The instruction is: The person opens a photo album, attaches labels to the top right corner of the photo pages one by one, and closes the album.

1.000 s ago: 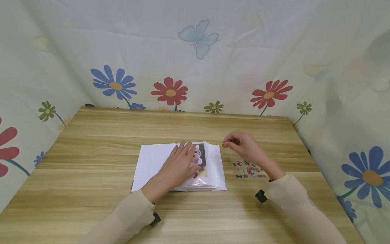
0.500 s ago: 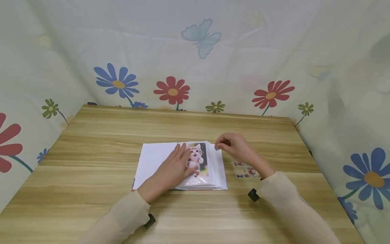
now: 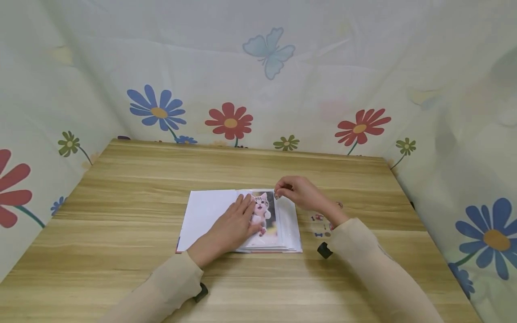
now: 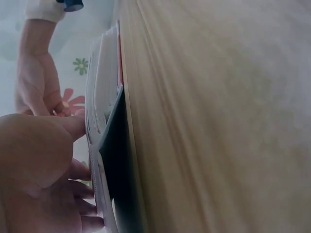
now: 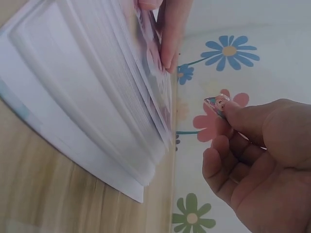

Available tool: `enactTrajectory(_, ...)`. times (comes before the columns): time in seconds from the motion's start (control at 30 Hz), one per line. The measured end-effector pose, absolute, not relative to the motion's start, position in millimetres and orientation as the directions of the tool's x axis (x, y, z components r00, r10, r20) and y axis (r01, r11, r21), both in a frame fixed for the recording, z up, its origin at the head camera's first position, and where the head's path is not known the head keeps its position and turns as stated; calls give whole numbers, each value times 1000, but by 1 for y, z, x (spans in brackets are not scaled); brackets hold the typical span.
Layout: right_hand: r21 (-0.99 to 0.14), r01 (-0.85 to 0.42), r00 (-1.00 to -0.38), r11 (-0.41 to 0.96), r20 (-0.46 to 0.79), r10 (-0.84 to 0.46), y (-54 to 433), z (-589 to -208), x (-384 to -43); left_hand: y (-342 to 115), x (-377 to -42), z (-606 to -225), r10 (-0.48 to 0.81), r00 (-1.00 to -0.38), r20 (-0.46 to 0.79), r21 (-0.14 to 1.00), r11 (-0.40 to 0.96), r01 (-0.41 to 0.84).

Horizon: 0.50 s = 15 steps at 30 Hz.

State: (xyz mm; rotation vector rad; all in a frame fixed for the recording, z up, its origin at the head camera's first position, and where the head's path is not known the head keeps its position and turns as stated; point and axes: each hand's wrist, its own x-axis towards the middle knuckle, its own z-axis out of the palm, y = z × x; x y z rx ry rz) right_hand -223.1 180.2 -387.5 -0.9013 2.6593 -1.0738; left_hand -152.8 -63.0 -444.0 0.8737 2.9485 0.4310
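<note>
A photo album [image 3: 204, 213] lies spread on the table, with a blank white inner cover at left and a stack of clear-sleeved pages at right. The top sleeve shows a kitten photo [image 3: 262, 211]. My left hand [image 3: 228, 229] rests on the album with fingers extended, covering the photo's left edge. Above the photo's upper right corner, my right hand [image 3: 300, 194] pinches a small sticker [image 5: 218, 103] between thumb and index finger. In the right wrist view the sticker has a colourful cartoon figure and is apart from the page.
A clear sticker sheet [image 3: 319, 219] with cartoon figures and bones lies right of the album, partly hidden under my right forearm. The wood-grain table [image 3: 250, 287] ends at a flower-printed cloth [image 3: 307, 98] at the back and sides.
My right hand has moved left with the sticker, from beyond the album's right edge to above the photo's corner. The left hand has slid slightly left, uncovering the kitten's face.
</note>
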Motion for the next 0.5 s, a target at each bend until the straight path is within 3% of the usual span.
enactTrajectory(0.5,-690,-452,-797,564,28,-604,163,-398,-249,-62,-153,-439,526,-848,-54,287,822,492)
